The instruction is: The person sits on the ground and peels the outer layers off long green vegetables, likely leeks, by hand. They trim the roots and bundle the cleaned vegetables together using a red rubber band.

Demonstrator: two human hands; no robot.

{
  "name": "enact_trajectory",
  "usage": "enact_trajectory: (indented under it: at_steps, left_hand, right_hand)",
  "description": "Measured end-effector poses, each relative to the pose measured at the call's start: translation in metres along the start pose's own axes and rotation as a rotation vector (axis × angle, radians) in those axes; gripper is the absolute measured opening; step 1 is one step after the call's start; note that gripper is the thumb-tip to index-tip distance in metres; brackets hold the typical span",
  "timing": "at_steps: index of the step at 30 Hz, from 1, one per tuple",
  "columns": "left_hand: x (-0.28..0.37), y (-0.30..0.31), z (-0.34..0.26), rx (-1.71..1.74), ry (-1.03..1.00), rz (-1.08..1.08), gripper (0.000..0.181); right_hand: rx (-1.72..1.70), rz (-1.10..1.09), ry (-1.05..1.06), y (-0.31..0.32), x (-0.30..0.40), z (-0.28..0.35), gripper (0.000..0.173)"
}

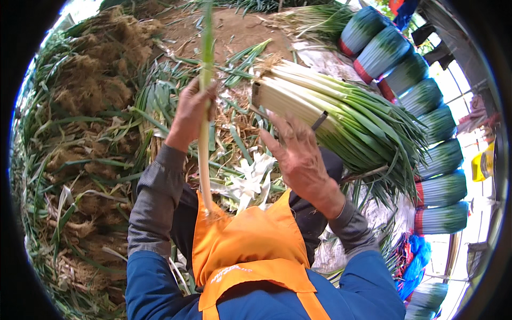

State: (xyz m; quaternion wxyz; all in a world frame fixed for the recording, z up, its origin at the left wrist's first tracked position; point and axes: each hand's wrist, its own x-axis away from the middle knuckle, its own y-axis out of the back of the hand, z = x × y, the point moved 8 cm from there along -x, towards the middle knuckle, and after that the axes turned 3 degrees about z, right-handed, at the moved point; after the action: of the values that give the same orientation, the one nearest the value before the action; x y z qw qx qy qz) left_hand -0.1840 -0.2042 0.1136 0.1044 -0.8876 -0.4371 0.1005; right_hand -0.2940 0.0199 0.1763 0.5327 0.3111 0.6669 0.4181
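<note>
A long green onion (204, 148) stands nearly lengthwise in the picture, and my left hand (195, 106) grips it around the middle. Its rooted white end reaches down to my orange apron (252, 244); the green top points away from me. My right hand (299, 160) is slightly blurred, its fingers spread, with nothing seen in it. Just beyond those fingers rests a thick stack of green onions (320, 96) in a rack with dark metal uprights (320, 121). The roots of that stack face left and its leaves hang to the right.
On the left lies a large heap of rooted green onions (92, 84). Peeled pale leaf sheaths (252, 180) litter the ground before my knees. Packed bundles with red bands (384, 52) line the right side. Blue netting (416, 260) hangs at lower right, below a yellow container (483, 163).
</note>
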Motion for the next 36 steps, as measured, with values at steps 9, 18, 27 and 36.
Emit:
enact_trajectory:
  at_steps: [9, 18, 27, 36]
  left_hand:
    - [0.044, -0.174, 0.021, -0.677, 0.039, 0.846, 0.038]
    - [0.018, 0.026, 0.044, -1.256, -0.364, -0.018, 0.056]
    - [0.089, 0.084, 0.085, -1.130, 0.031, 0.000, 0.041]
    - [0.087, 0.077, 0.084, -1.210, 0.073, 0.060, 0.039]
  right_hand:
    - [0.297, 0.077, 0.293, 0.022, 0.011, -0.064, 0.049]
    - [0.395, 0.282, -0.080, 0.020, 0.084, -0.206, 0.044]
    - [0.645, 0.344, -0.148, -0.144, 0.104, -0.347, 0.040]
    - [0.542, 0.323, -0.057, -0.152, 0.107, -0.332, 0.043]
